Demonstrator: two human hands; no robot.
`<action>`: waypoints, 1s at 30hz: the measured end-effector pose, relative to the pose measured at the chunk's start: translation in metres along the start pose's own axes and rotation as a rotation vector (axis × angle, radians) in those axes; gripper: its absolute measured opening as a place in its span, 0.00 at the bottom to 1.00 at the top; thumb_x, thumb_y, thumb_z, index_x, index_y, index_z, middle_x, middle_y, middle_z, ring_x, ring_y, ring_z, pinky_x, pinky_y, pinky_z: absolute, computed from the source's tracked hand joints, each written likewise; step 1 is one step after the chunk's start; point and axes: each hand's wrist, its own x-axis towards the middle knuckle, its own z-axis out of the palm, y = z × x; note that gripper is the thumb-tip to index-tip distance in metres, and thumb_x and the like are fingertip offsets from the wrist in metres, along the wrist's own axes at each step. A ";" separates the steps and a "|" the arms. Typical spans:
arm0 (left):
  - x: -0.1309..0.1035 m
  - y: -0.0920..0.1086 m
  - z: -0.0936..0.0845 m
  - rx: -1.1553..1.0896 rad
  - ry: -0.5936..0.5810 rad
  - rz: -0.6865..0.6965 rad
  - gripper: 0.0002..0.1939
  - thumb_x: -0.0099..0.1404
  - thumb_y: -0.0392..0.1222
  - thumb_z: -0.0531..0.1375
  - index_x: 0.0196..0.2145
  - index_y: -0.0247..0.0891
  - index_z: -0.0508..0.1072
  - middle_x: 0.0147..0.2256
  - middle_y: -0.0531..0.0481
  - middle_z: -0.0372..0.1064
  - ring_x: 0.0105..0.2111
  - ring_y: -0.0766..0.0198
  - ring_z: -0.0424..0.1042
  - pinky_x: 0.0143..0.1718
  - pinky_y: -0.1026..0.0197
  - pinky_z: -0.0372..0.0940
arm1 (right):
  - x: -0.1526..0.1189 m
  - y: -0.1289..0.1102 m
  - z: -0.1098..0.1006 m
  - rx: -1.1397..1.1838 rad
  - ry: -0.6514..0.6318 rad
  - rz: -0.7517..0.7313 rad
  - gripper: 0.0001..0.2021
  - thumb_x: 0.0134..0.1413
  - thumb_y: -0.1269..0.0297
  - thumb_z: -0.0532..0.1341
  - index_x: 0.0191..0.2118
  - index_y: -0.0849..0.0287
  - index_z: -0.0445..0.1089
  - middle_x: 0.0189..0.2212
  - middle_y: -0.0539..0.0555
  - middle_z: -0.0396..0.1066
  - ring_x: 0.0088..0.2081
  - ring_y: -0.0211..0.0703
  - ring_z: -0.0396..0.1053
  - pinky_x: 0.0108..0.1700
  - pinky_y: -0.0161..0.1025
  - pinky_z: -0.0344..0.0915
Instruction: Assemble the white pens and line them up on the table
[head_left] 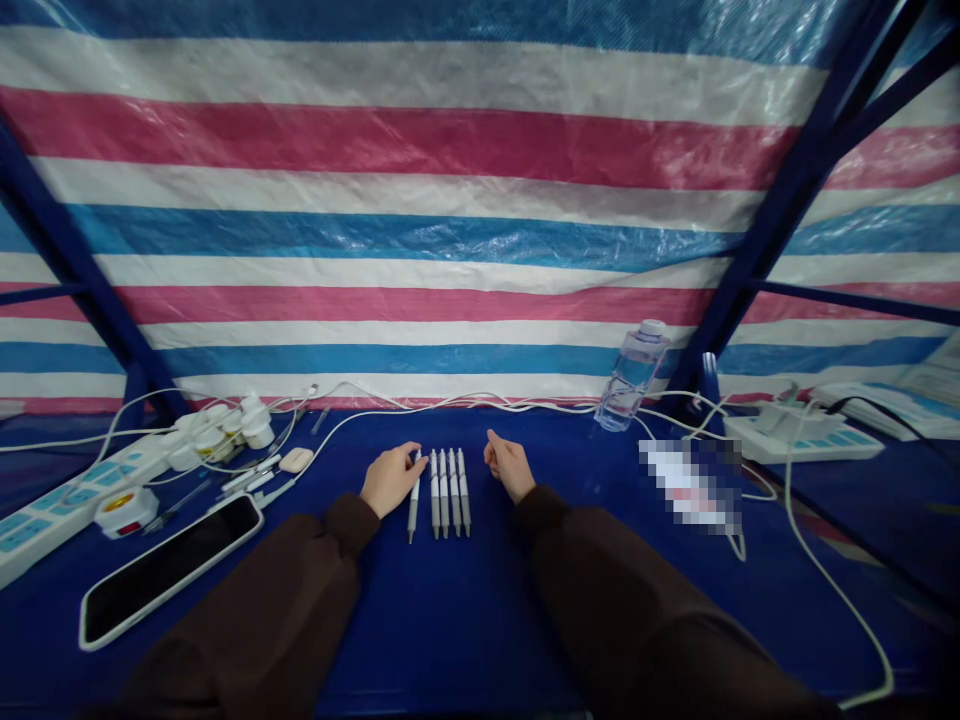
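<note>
Left hand (pixel 390 478) pinching the top of the leftmost pen (pixel 413 505), beside a row of four pens (pixel 450 492) lying parallel on the blue table (pixel 450 620). Right hand (pixel 510 466) loosely curled, empty, just right of the row.

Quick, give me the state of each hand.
Left hand: fingers closed on the leftmost pen.
Right hand: loosely curled, holding nothing.

The pens (pixel 448 490) looked like smooth white plastic with grey grips. The table (pixel 465 620) wore matt blue cloth. The phone (pixel 171 566) screen was glossy; the tarpaulin (pixel 420 200) was shiny woven plastic.
</note>
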 end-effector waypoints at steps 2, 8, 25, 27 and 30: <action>0.000 -0.001 0.001 -0.013 -0.012 0.015 0.17 0.59 0.46 0.54 0.43 0.38 0.73 0.20 0.50 0.70 0.23 0.60 0.70 0.24 0.64 0.54 | 0.000 0.000 0.000 0.007 -0.005 0.002 0.25 0.43 0.44 0.59 0.12 0.59 0.56 0.07 0.41 0.42 0.11 0.26 0.39 0.15 0.30 0.35; 0.001 0.000 0.001 -0.037 -0.046 0.008 0.17 0.59 0.43 0.53 0.44 0.37 0.74 0.22 0.49 0.72 0.25 0.58 0.71 0.27 0.63 0.56 | 0.000 0.001 0.000 0.014 0.000 0.002 0.25 0.43 0.43 0.58 0.13 0.59 0.56 0.07 0.41 0.42 0.12 0.26 0.40 0.16 0.30 0.36; 0.003 0.006 0.000 -0.001 -0.138 -0.051 0.20 0.62 0.45 0.51 0.47 0.34 0.71 0.27 0.48 0.73 0.28 0.62 0.70 0.30 0.63 0.58 | 0.002 0.004 0.000 -0.031 -0.003 0.007 0.25 0.44 0.43 0.58 0.13 0.59 0.57 0.08 0.42 0.44 0.12 0.27 0.41 0.16 0.31 0.37; 0.003 0.006 0.000 0.006 -0.138 -0.047 0.20 0.62 0.45 0.51 0.47 0.34 0.71 0.28 0.48 0.73 0.28 0.62 0.70 0.30 0.63 0.58 | 0.001 0.003 0.001 -0.024 -0.009 0.014 0.25 0.44 0.43 0.57 0.13 0.59 0.56 0.08 0.42 0.43 0.12 0.27 0.41 0.16 0.31 0.37; 0.003 0.006 0.001 0.009 -0.134 -0.043 0.19 0.62 0.45 0.51 0.47 0.35 0.71 0.28 0.48 0.73 0.28 0.62 0.70 0.30 0.63 0.58 | 0.001 0.003 0.001 -0.014 -0.007 0.014 0.25 0.43 0.43 0.57 0.13 0.59 0.56 0.07 0.41 0.42 0.12 0.27 0.40 0.16 0.31 0.36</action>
